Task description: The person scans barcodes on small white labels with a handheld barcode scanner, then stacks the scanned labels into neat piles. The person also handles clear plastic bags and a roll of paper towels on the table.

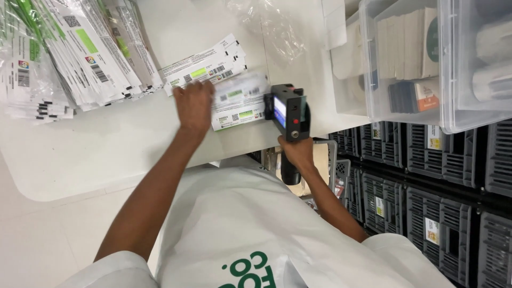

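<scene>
Near the frame's centre the right hand (297, 152) clenches the black grip of a handheld printer (288, 113), its long axis running top to bottom, screen end towards the top. The left hand (194, 104), fingers spread and released, presses a blurred flat white packet (239, 101) on the white surface (80, 154); the packet's long axis runs left to right, its left end hidden under the hand

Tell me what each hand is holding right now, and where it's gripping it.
The right hand holds a black handheld printer by its lower handle. The left hand rests flat on a white flat package on the table, pressing rather than gripping.
</scene>
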